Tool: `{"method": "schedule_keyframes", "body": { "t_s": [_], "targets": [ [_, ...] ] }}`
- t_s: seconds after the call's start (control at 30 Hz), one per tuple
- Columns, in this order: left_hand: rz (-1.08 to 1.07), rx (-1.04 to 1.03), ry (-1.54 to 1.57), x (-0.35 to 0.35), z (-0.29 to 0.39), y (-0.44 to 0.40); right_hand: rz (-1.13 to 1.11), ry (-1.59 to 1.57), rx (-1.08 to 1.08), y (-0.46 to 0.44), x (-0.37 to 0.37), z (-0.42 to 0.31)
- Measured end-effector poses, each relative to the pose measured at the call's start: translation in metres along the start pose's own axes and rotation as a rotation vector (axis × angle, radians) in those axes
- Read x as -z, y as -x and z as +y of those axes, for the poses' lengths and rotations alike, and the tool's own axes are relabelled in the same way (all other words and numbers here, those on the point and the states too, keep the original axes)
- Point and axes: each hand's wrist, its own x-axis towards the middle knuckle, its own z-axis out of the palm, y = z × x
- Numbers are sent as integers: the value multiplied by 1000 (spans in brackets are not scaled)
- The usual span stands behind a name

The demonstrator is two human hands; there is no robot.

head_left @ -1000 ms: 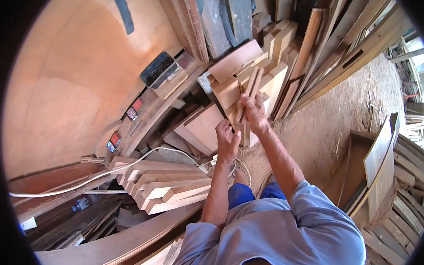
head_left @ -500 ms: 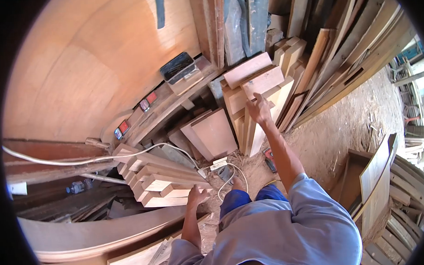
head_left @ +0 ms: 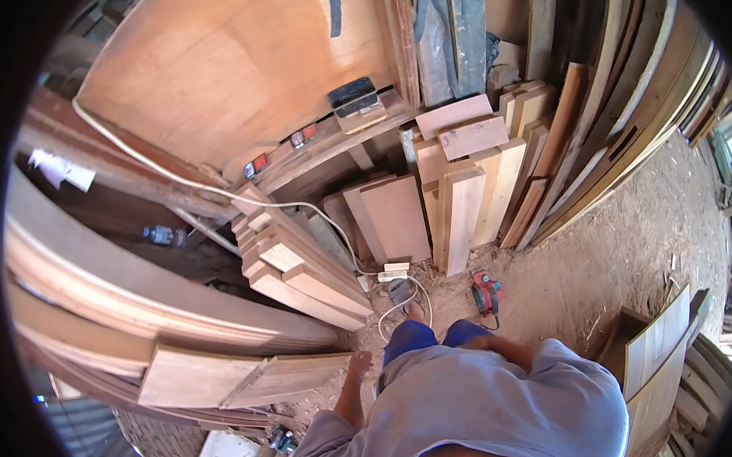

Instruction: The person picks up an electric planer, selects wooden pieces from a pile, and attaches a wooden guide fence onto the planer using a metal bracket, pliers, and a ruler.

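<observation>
My left hand hangs low beside my leg, near the end of a pale flat board; it is blurred and its fingers do not show clearly. My right hand is down by my blue shorts, its fingers mostly hidden by the leg and arm. Ahead, upright timber pieces lean in a stack, with a short wood block lying on top. Another bundle of cut timber leans at the left. A red power tool rests on the floor in front of my right hand.
A white cable runs from the left to a power strip near my feet. Wide boards lean below a shelf holding a dark box. Long planks stand at the right above the sawdust-covered floor.
My right hand has left the wood block on the stack and come back to my leg. My left hand has dropped away from the left timber bundle. The view has shifted left.
</observation>
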Motion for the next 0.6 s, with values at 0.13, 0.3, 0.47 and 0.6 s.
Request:
{"method": "schedule_keyframes", "body": {
  "t_s": [0.13,0.3,0.47,0.6],
  "targets": [
    [-25,-20,-196,-37,-60,54,126,166,-688,105,-23,42],
    [4,-157,-281,-93,-94,89,254,649,-335,95,3,255],
    [121,-251,-203,-112,-108,108,554,1136,-396,80,55,232],
    [228,-304,-108,-115,-128,116,552,12,-278,62,75,154]
  ]
}}
